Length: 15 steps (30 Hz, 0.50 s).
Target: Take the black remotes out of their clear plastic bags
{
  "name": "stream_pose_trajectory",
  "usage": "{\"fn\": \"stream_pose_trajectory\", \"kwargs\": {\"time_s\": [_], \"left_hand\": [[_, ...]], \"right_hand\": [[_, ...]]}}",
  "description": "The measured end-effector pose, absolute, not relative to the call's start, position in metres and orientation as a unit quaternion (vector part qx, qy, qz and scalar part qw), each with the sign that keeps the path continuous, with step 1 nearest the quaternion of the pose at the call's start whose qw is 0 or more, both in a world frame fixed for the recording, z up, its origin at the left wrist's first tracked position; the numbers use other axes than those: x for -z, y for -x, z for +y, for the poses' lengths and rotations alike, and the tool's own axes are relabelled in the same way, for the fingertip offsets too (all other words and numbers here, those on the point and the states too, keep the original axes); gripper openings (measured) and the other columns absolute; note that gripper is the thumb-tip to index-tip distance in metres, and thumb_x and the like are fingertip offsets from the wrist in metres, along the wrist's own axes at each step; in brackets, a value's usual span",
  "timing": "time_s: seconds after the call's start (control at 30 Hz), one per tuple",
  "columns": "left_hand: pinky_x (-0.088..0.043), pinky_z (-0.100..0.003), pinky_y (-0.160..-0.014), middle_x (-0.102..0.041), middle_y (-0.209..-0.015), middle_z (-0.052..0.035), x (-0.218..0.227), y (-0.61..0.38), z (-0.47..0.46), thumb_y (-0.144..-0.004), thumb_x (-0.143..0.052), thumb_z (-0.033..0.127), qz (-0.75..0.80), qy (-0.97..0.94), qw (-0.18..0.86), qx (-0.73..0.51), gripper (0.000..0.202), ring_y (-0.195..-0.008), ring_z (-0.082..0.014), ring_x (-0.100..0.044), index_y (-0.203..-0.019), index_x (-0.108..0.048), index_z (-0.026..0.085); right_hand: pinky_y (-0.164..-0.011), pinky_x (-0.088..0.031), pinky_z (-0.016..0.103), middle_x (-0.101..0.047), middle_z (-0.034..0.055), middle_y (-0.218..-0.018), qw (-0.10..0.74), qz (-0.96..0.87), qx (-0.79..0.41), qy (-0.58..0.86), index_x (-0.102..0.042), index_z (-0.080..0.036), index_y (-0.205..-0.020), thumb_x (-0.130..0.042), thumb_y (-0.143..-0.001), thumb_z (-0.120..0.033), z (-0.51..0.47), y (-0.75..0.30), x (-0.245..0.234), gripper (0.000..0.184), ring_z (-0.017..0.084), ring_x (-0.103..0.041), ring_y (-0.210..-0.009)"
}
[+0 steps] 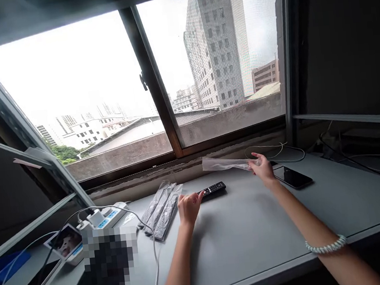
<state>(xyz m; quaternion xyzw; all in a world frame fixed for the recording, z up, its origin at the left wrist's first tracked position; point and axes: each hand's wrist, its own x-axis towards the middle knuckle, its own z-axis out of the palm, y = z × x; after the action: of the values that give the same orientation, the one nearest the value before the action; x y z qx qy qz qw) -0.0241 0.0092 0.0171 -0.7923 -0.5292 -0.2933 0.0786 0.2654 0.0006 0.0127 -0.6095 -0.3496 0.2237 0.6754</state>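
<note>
A black remote control (213, 188) lies on the grey desk (252, 230) near the window sill. My left hand (188, 207) rests at its near end, fingers curled and touching it. My right hand (263, 167) is raised a little above the desk and pinches the end of an empty clear plastic bag (225, 163), which stretches out to the left. Several remotes sealed in clear bags (162, 208) lie side by side to the left of my left hand.
A black phone (292, 176) lies flat right of my right hand, with white cables (278, 149) behind it. A white power strip (103, 219) with plugs and a small photo card (65, 240) sit at the left. The window runs along the far edge.
</note>
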Motion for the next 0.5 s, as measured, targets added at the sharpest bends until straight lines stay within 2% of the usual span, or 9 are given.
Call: {"fn": "stream_pose_trajectory", "kwargs": {"time_s": [0.07, 0.13, 0.2, 0.27, 0.37, 0.43, 0.5], "left_hand": [[-0.038, -0.034, -0.083, -0.067, -0.067, -0.0025, -0.017, 0.021, 0.005, -0.089, -0.043, 0.045, -0.506, 0.798, 0.073, 0.318, 0.041, -0.070, -0.0167, -0.060, -0.063, -0.064, 0.021], [-0.035, -0.038, -0.091, -0.070, -0.086, -0.0035, -0.014, 0.016, 0.002, -0.088, -0.046, 0.039, -0.480, 0.814, 0.045, 0.324, 0.034, -0.085, -0.0185, -0.062, -0.067, -0.066, 0.022], [-0.033, -0.041, -0.097, -0.066, -0.107, -0.0053, -0.009, 0.012, 0.000, -0.086, -0.050, 0.034, -0.477, 0.825, 0.010, 0.303, 0.026, -0.101, -0.0215, -0.059, -0.070, -0.067, 0.021], [-0.033, -0.042, -0.099, -0.060, -0.121, -0.0072, -0.003, 0.010, 0.000, -0.085, -0.051, 0.031, -0.495, 0.825, -0.020, 0.272, 0.021, -0.114, -0.0246, -0.053, -0.076, -0.066, 0.020], [-0.033, -0.041, -0.102, -0.056, -0.126, -0.0072, 0.006, 0.008, 0.001, -0.088, -0.046, 0.031, -0.519, 0.817, -0.050, 0.247, 0.022, -0.126, -0.0262, -0.043, -0.087, -0.064, 0.018], [-0.031, -0.040, -0.105, -0.055, -0.128, -0.0067, 0.009, 0.009, 0.003, -0.090, -0.042, 0.032, -0.528, 0.813, -0.061, 0.238, 0.025, -0.129, -0.0264, -0.039, -0.090, -0.062, 0.018], [-0.027, -0.040, -0.108, -0.052, -0.131, -0.0065, 0.011, 0.009, 0.005, -0.091, -0.040, 0.033, -0.534, 0.810, -0.066, 0.233, 0.026, -0.132, -0.0261, -0.034, -0.091, -0.061, 0.017]], "right_hand": [[-0.051, -0.052, 0.028, -0.062, 0.0121, -0.110, 0.684, -0.328, -0.212, 0.616, -0.039, -0.020, -0.131, -0.056, -0.073, -0.032, 0.000, -0.273, -0.010, 0.062, 0.019, -0.066, -0.068], [-0.055, -0.053, 0.029, -0.061, 0.0135, -0.112, 0.655, -0.336, -0.195, 0.649, -0.035, -0.018, -0.134, -0.054, -0.073, -0.026, -0.001, -0.279, -0.008, 0.063, 0.019, -0.066, -0.069], [-0.062, -0.053, 0.031, -0.062, 0.0138, -0.109, 0.572, -0.373, -0.156, 0.714, -0.039, -0.017, -0.132, -0.053, -0.073, -0.021, -0.004, -0.282, -0.004, 0.061, 0.022, -0.066, -0.078], [-0.074, -0.051, 0.036, -0.062, 0.0138, -0.106, 0.449, -0.427, -0.100, 0.779, -0.050, -0.016, -0.123, -0.053, -0.072, -0.017, -0.006, -0.282, 0.000, 0.052, 0.027, -0.062, -0.095], [-0.081, -0.047, 0.042, -0.057, 0.0187, -0.114, 0.318, -0.481, -0.050, 0.815, -0.060, -0.015, -0.114, -0.055, -0.073, -0.021, -0.007, -0.278, 0.006, 0.042, 0.034, -0.056, -0.105], [-0.084, -0.045, 0.045, -0.056, 0.0167, -0.117, 0.303, -0.516, -0.014, 0.801, -0.063, -0.018, -0.109, -0.054, -0.074, -0.025, -0.005, -0.274, 0.010, 0.037, 0.035, -0.054, -0.108], [-0.083, -0.046, 0.040, -0.060, 0.0128, -0.112, 0.324, -0.576, -0.030, 0.750, -0.067, -0.020, -0.100, -0.052, -0.075, -0.028, -0.003, -0.271, 0.014, 0.030, 0.030, -0.057, -0.104]]}}
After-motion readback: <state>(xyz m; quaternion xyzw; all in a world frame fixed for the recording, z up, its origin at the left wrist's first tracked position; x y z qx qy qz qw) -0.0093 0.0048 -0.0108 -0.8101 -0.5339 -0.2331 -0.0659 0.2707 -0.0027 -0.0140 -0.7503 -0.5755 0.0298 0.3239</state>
